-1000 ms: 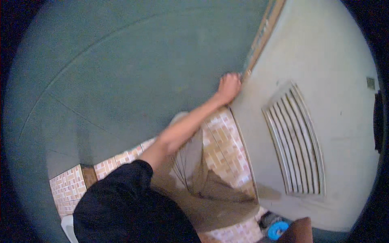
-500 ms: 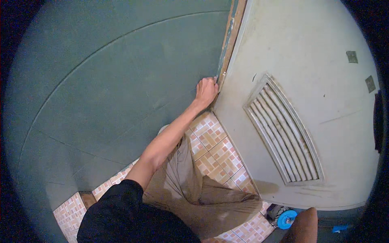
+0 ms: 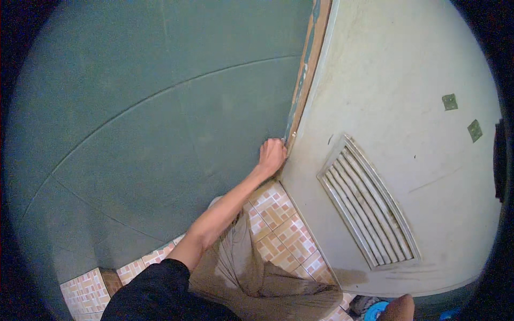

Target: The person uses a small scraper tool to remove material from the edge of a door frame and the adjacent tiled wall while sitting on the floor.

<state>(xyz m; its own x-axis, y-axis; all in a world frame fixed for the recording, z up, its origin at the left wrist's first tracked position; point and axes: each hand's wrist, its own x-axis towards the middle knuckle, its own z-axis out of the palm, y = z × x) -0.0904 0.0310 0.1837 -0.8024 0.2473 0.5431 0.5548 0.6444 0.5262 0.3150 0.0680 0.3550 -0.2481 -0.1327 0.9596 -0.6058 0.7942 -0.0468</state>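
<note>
At nine o'clock I see the green wall (image 3: 150, 117), a broad painted face with faint curved seams, filling the whole left half of my view. At seven o'clock the tiled floor (image 3: 281, 227) shows in patches of orange and white, and my own dark sleeve (image 3: 160, 294) and tan trouser leg (image 3: 241, 267) cover part of it. My forearm rises from six o'clock toward the middle, and the one hand (image 3: 272, 156) I can see is curled with its fingers bent onto the door edge (image 3: 300, 101), touching it where green paint gives way to bare brown wood; I cannot tell which of my hands it is, and the other is out of sight. Just right of that strip, from twelve to four o'clock, stands the pale door (image 3: 385, 69), scuffed and stained. A slatted vent (image 3: 369, 206) sits at four o'clock, well apart from the fingers. Two small square plates (image 3: 461, 115) sit at two o'clock.
</note>
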